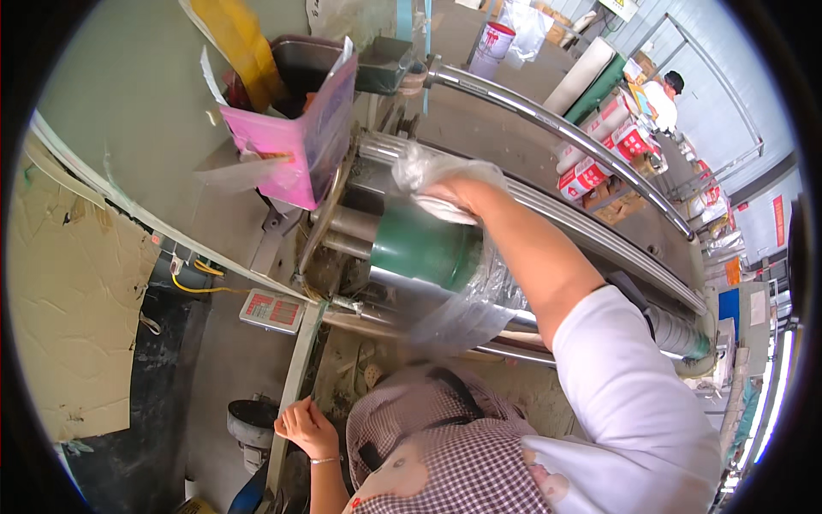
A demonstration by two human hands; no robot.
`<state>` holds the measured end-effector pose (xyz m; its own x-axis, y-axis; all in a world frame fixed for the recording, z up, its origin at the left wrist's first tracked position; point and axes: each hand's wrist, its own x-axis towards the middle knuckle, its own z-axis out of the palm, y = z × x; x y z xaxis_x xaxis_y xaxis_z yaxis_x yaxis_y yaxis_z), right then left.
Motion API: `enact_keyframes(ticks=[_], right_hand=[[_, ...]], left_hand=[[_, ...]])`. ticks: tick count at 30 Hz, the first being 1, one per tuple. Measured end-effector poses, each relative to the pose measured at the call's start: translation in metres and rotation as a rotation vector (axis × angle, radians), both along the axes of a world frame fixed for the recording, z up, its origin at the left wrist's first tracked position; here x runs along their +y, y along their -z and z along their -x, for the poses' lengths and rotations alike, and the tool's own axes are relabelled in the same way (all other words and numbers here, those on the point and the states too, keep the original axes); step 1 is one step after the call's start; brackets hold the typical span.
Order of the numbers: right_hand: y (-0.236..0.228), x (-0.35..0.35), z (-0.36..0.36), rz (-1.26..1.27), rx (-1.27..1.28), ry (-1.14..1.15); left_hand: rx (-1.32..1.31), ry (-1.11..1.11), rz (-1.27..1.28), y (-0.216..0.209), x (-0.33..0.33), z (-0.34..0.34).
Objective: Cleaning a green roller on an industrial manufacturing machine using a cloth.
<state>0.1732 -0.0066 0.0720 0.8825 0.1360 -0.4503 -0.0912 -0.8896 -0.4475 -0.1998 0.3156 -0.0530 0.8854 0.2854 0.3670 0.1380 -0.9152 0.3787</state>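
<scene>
Plastic film (432,176) sits bunched under your right hand (454,195), on top of the green roller (424,247), whose long axis runs across the machine between the steel rails (591,227). Your right fingers are closed, holding that film; more of it trails down below the roller. Your left hand (306,428) is well apart, low by the bench edge, fingers curled and holding nothing.
</scene>
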Motion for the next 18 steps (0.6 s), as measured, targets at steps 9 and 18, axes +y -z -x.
enact_keyframes(ticks=[9,18], right_hand=[[-0.047,0.02,0.059,0.04,-0.155,-0.035],[0.052,-0.012,0.051,-0.365,-0.127,0.181]], left_hand=[[0.033,-0.027,0.035,0.003,0.006,0.004],[-0.04,0.022,0.113,-0.015,-0.005,-0.042]])
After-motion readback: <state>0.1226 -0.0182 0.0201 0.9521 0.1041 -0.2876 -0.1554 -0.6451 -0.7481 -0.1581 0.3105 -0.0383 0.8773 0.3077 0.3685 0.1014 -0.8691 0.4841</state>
